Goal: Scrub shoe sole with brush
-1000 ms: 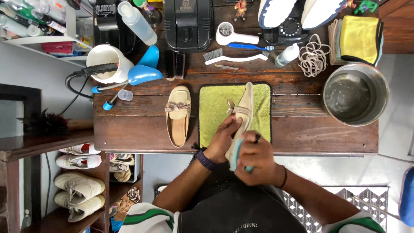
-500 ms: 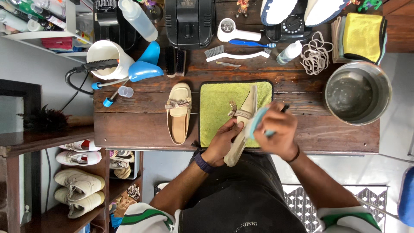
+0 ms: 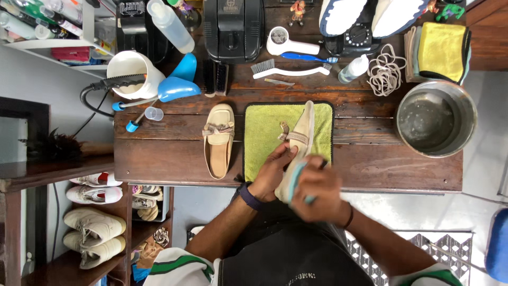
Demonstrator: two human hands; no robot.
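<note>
My left hand [image 3: 273,172] grips a beige loafer [image 3: 300,136] tilted on its side over a green towel [image 3: 263,132] on the dark wooden table [image 3: 159,153]. Against the shoe's heel end, my right hand [image 3: 317,191] is closed around a light blue brush [image 3: 297,177]. The matching beige loafer [image 3: 218,139] lies flat on the table just left of the towel, sole down and untouched.
A metal bowl [image 3: 436,117] sits at the right table edge. Behind are a white brush [image 3: 290,70], a coil of laces [image 3: 384,74], folded yellow cloths [image 3: 442,48], a spray bottle [image 3: 169,24], a white cup [image 3: 129,71] and black machines. Shelves of shoes [image 3: 92,233] stand lower left.
My right hand with the brush moved up the shoe toward the towel half a second ago, then came back down to the heel end. The left hand kept its grip.
</note>
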